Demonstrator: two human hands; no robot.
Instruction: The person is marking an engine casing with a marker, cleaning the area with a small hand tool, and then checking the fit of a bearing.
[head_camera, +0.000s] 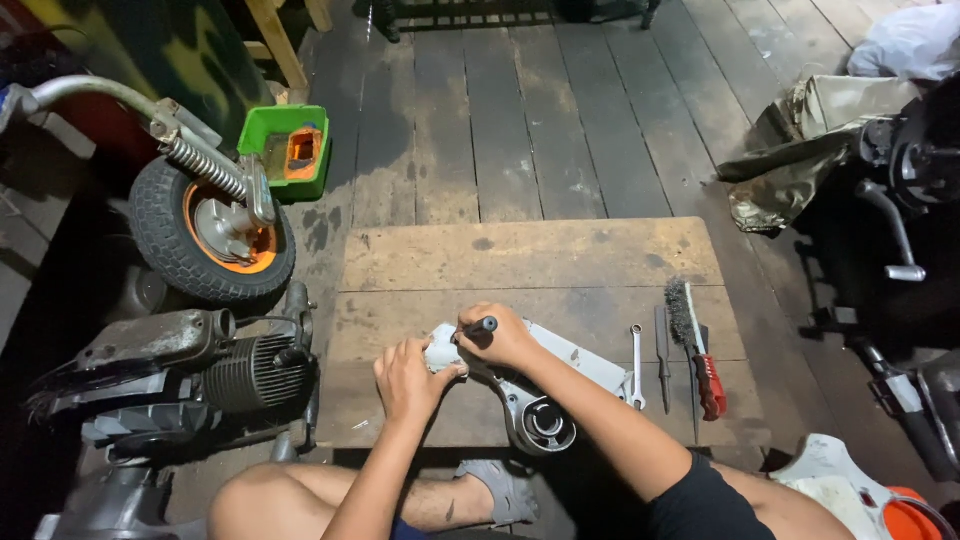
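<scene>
Casing: grey metal, flat on wooden board, near edge; long axis from far-left to near-right, round opening at near end.
Left hand: clamped on casing's far-left end, thumb against it, forearm rising from near.
Right hand: closed round dark-handled tool, fist over same end, just beside left; forearm lying along casing.
Right of casing, apart: spanner, file, wire brush.
Far left: wheel, engine.
</scene>
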